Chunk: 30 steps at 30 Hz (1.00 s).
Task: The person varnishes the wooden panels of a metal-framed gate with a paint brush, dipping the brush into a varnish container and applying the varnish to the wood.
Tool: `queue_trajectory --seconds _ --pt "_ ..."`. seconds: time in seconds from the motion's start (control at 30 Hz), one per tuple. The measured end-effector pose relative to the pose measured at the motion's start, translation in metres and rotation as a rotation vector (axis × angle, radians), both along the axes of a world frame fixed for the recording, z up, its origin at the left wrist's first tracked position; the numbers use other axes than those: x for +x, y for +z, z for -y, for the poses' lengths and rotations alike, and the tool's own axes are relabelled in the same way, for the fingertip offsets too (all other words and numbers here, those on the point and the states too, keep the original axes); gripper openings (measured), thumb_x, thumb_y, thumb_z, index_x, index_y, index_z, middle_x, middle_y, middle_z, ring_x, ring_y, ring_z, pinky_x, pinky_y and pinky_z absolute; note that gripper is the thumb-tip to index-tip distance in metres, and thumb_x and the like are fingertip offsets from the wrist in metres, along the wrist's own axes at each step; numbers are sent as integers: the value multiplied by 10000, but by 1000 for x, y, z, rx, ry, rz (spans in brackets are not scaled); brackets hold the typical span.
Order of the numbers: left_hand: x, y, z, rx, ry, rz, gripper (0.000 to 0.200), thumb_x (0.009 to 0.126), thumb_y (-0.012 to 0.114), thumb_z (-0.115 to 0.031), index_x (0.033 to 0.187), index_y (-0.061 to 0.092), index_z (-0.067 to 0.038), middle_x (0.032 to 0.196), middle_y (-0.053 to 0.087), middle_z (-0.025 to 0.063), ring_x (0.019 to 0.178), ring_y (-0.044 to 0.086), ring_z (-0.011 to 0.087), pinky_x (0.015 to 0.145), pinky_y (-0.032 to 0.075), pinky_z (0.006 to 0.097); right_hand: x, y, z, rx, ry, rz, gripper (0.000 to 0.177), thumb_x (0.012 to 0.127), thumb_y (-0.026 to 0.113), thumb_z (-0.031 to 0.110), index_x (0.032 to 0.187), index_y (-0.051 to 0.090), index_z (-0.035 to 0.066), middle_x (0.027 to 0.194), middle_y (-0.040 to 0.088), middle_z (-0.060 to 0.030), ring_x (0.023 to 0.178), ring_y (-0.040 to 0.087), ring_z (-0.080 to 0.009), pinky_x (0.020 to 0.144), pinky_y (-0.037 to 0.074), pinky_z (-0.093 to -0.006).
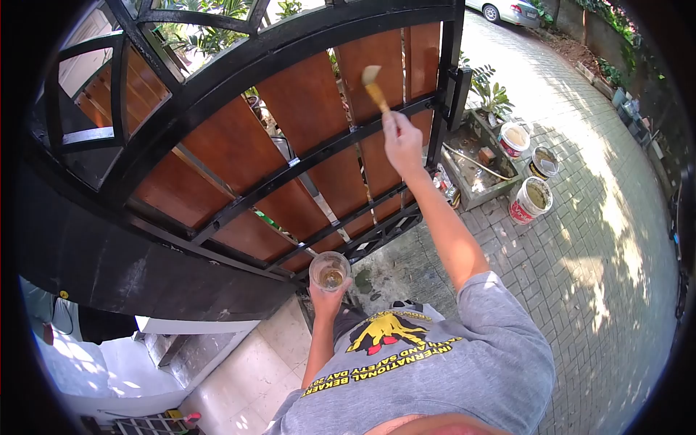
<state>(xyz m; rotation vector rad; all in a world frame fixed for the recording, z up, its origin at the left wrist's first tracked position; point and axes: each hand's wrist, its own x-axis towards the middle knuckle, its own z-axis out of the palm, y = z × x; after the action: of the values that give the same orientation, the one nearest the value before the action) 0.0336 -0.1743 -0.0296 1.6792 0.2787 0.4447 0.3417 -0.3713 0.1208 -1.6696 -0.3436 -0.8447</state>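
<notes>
holding a brush (375, 88) by the lower end of its handle, the right hand (401, 141) is raised at about 12 o'clock, its grip closed around the handle with the arm stretched up from the grey shirt (435, 362). the pale bristles point upward and lie against a brown wooden slat (308, 101) of the gate (217, 83), just above a slanting black crossbar. the slats look reddish brown and sit inside a black metal frame with an arched top rail.

lower down, near the middle of the view, the left hand (328, 299) holds a clear cup (330, 270) from below, its grip wrapped around the base. a little yellowish liquid shows in the bottom of the cup. the cup is well apart from the brush, close to the foot of the gate.

at about 2 o'clock, three open buckets (529, 199) stand together on the brick paving (580, 275), just beside a low planter box (475, 174) with a green plant at its far end. a silver car (507, 9) is parked far off at 1 o'clock. pale tiles (246, 370) cover the floor at 7 o'clock.
</notes>
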Motion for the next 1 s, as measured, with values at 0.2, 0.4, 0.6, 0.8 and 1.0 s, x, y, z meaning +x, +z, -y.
queue_trajectory --seconds 0.2,0.4,0.6,0.8,1.0 --pt "-1 -4 0 36 -13 -25 728 678 952 -113 1303 592 -13 1230 686 97 1125 660 211 1013 512 359 15 22 9 154 -152 -33 311 1062 581 265 1041 714 -16 686 635 -207 598 616 -299 606 484 -398" --pt "7 -3 4 15 -26 7 713 675 945 -101 1292 596 -19 1222 686 98 1121 660 216 1009 512 360 9 22 -8 79 -85 -51 312 1047 610 297 1085 718 7 700 637 -210 610 644 -309 607 498 -409" --pt "3 0 13 -5 -37 13 713 670 944 -95 1287 595 -20 1225 680 99 1126 656 218 1009 511 363 10 14 -11 -169 -53 134 267 1027 628 278 1049 737 35 642 638 -185 575 659 -366 533 481 -427" --pt "3 -2 16 -5 -23 9 707 672 945 -97 1281 593 -23 1219 679 97 1123 655 218 1012 509 363 16 32 7 53 -113 29 263 1020 641 283 1002 738 40 633 620 -176 552 635 -356 529 466 -421" --pt "4 -3 19 -6 -33 8 707 666 949 -97 1271 591 -26 1228 669 97 1135 646 216 1018 504 361 25 54 37 0 -158 2 276 1020 636 267 985 744 15 649 625 -195 556 633 -321 555 482 -391"
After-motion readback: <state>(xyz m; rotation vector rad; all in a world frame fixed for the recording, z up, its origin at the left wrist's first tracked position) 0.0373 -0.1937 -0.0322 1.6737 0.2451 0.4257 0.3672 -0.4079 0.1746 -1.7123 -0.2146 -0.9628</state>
